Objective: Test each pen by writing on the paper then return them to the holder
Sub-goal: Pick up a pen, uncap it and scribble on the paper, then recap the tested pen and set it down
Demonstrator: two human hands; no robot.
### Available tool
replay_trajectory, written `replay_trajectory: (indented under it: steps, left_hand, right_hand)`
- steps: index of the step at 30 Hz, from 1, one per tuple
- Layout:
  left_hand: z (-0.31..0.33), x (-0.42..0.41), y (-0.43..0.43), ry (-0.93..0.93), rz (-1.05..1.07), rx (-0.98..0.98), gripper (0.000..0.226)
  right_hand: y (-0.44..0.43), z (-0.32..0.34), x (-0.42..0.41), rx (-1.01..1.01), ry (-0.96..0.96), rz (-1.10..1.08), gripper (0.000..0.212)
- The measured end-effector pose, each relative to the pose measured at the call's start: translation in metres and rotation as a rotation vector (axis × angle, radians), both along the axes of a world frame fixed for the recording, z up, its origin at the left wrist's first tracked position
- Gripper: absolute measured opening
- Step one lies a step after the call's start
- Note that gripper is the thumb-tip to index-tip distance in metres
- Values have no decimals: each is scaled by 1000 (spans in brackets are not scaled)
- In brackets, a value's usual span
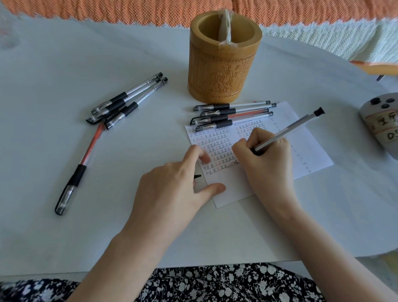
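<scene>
My right hand (265, 157) pinches a clear-barrelled pen (288, 129), tip on the white tally-marked paper (307, 146); my left hand (172, 186), fingers spread, presses its near-left corner onto the desk (105, 223).

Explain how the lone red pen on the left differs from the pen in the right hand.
The red pen lies flat on the table, not held; the held pen is tilted, gripped by the right hand over the paper. The red pen's barrel is red, its cap on; the held pen's looks grey. Both are slim.
</scene>
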State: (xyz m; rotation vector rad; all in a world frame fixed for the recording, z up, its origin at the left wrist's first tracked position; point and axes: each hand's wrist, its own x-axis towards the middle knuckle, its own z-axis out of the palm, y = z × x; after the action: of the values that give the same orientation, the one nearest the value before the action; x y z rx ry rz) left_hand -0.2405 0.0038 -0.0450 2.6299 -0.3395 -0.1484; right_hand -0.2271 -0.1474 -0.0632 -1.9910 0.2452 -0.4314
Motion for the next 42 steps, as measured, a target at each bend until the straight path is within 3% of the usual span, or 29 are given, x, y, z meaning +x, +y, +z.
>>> replay_trajectory:
  steps: [9, 12, 15, 18, 25, 33, 42]
  left_hand:
    - [0, 0, 2, -12, -19, -51, 44]
    - [1, 1, 5, -16, -38, -278, 35]
    - [5, 3, 5, 109, -72, -535, 23]
    - [6, 2, 4, 221, -136, -611, 23]
    - [7, -1, -1, 313, -216, -690, 24]
    - [7, -2, -2, 360, -224, -732, 33]
    - [0, -1, -6, 348, -246, -667, 53]
  right_hand:
    - [-2, 0, 1, 63, 18, -9, 37]
    - [-5, 9, 2, 319, 15, 8, 43]
    - [-13, 21, 3, 637, 26, 191, 39]
    - [-17, 26, 2, 734, 98, 279, 36]
    - [-8, 26, -2, 564, 135, 365, 27]
    - [-4, 27, -6, 409, 185, 461, 33]
    - [-3, 35, -10, 443, 171, 536, 25]
